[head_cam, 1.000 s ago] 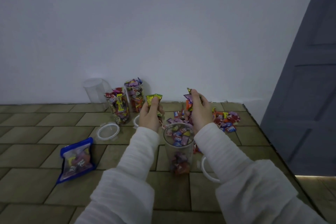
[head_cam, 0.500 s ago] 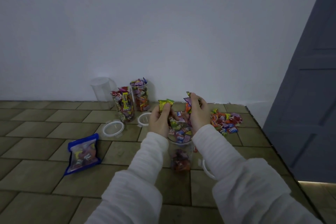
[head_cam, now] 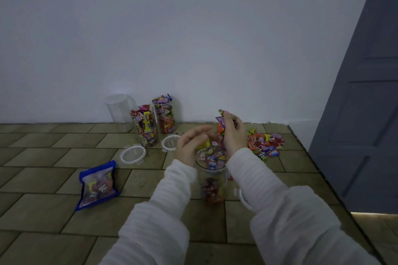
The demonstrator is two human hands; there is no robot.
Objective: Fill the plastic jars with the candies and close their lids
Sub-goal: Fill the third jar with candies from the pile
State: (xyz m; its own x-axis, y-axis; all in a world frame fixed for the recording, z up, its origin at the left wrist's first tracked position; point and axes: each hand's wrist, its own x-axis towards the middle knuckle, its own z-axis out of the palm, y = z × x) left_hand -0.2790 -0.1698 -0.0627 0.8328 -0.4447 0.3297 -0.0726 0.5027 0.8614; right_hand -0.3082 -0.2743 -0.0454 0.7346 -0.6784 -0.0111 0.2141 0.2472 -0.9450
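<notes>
Three clear plastic jars in play: near jar (head_cam: 212, 180) at frame centre, nearly full, lidless; two full jars (head_cam: 146, 128) (head_cam: 164, 115) upper left of centre, also lidless. Left hand (head_cam: 189, 146) released, fingers straight over near jar's mouth. Right hand (head_cam: 233, 133) pinching wrapped candies (head_cam: 221, 123) above jar. Wrappers likely light, crinkly, slippery: best gripped in small bunches. Loose candy pile (head_cam: 266, 144) right of centre, close to platform edge. Lids (head_cam: 132, 154) (head_cam: 170, 142) flat on tiles left of centre, open room there.

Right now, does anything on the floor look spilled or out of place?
Nothing looks spilled by accident. The loose candies lie in one pile near the wall, two lids sit flat beside the filled jars, and a blue candy bag lies alone to the left.
</notes>
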